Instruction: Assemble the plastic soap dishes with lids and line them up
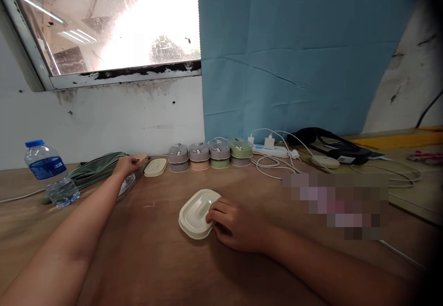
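Observation:
A cream plastic lid with a raised rim and a recess is pinched at its right edge by my right hand, just above or on the table in front of me. My left hand reaches to the back left, fingers closed on the edge of a small peach-and-grey container piece. Its exact shape is partly hidden by the hand. Under my left wrist lies a clear plastic item. A second cream lid rests just right of my left hand.
Several two-tier lunch boxes stand in a row by the wall. A water bottle and green cloth bag are at left. Right of the boxes lie a power strip, white cables and a black strapped device.

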Demonstrator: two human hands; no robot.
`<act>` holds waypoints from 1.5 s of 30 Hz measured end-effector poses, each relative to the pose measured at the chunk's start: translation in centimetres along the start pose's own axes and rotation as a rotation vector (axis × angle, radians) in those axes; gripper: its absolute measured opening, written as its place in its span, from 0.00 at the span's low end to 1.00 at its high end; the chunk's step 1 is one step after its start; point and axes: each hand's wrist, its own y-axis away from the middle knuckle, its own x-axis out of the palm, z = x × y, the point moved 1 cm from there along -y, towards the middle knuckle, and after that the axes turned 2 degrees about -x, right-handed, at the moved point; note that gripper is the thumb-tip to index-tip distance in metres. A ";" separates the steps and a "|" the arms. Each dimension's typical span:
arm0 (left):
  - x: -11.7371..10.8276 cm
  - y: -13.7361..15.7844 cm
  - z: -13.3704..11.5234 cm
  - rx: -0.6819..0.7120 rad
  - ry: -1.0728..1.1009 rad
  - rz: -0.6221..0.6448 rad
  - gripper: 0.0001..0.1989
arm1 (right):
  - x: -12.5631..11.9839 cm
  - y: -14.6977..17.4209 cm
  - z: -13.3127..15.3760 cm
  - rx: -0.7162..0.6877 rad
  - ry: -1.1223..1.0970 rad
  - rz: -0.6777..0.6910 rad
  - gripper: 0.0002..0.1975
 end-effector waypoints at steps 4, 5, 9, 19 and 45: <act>0.0 0.4 0.3 -0.022 0.017 0.017 0.17 | 0.0 0.0 -0.1 0.000 -0.001 0.000 0.11; 0.0 0.5 0.3 -0.028 0.022 0.020 0.17 | 0.0 0.0 -0.1 -0.001 -0.003 -0.001 0.11; 0.2 0.5 0.6 -0.041 0.043 0.026 0.18 | 0.1 0.0 -0.1 -0.003 -0.007 -0.005 0.11; 0.4 1.0 1.2 -0.007 0.048 0.004 0.21 | 0.1 0.0 -0.2 0.005 -0.010 0.004 0.12; 0.5 0.9 0.8 0.020 0.014 -0.005 0.21 | 0.0 0.0 -0.1 -0.002 -0.013 0.017 0.11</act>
